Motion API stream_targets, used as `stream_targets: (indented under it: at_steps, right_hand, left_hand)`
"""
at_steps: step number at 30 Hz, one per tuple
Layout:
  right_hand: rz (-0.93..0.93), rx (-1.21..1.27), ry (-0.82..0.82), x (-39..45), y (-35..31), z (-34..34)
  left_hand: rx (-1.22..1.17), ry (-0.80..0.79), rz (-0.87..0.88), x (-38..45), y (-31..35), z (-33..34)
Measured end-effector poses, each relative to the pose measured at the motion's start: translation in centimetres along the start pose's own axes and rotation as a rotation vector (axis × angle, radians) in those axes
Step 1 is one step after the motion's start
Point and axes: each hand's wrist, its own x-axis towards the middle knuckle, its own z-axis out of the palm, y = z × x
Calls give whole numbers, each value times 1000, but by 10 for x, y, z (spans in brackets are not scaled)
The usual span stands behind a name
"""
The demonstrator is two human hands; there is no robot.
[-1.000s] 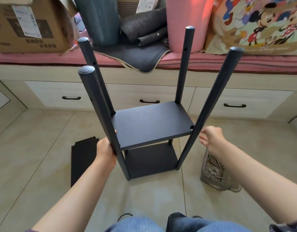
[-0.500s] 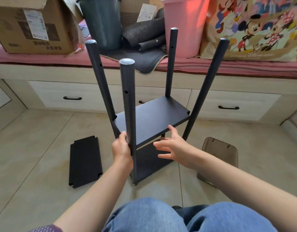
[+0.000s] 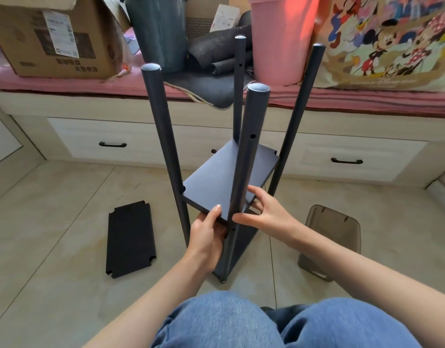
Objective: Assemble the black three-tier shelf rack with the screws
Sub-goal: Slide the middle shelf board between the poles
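The rack (image 3: 231, 187) stands upright on the tiled floor (image 3: 53, 209) before the drawer unit, its 4 poles and long axis pointing up, 2 shelves fitted. The left hand (image 3: 206, 234) pinches the middle shelf's (image 3: 224, 182) near corner, thumb on top, fingers beneath. The right hand (image 3: 266, 212) holds the nearest pole (image 3: 246, 156), fingers loosely curled about it. This looks like seating that corner; next, fetch a screw. The third shelf (image 3: 131, 237) lies flat, left of the rack; a tray (image 3: 331, 237) sits to the right.
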Motion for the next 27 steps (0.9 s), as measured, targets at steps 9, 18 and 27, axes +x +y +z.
stream_targets:
  at_steps: [9, 18, 27]
  right_hand:
    - [3, 42, -76, 4, 1, -16]
    - [37, 183, -61, 19, 3, -35]
    - [62, 227, -111, 22, 1, -42]
  left_hand:
    - [98, -135, -36, 7, -2, -2]
    - [115, -177, -32, 23, 2, 13]
    - [105, -235, -5, 30, -2, 19]
